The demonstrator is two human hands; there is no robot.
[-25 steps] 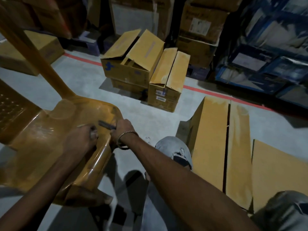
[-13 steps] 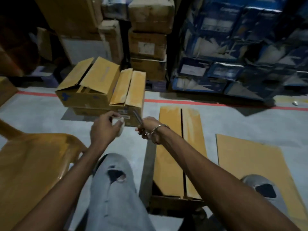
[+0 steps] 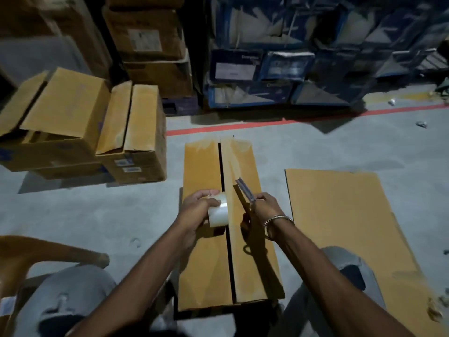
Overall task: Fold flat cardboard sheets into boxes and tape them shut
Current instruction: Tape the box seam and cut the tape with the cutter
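Left hand [image 3: 197, 207] wraps a roll of clear tape [image 3: 218, 212], fingers curled over its top, thumb side hidden; right hand [image 3: 264, 206] is clamped on the handles of scissors [image 3: 245, 192], blades pointing up and away, apparently closed though blur makes it hard to tell; both hover just over the box [image 3: 206, 239] between the knees; box sits on the floor [image 3: 97, 215], its two top flaps folded down with a dark open seam running lengthwise, no tape across it that I can see; flat cardboard sheet [image 3: 340, 215] lies just right of it, untouched; more boxes [image 3: 136, 147] stand at far left with flaps up; judgement: cardboard is light and stiff but flaps spring back, so press them near the seam; tape is slick and clingy, best held by the roll's sides with the free end pulled off by thumb.
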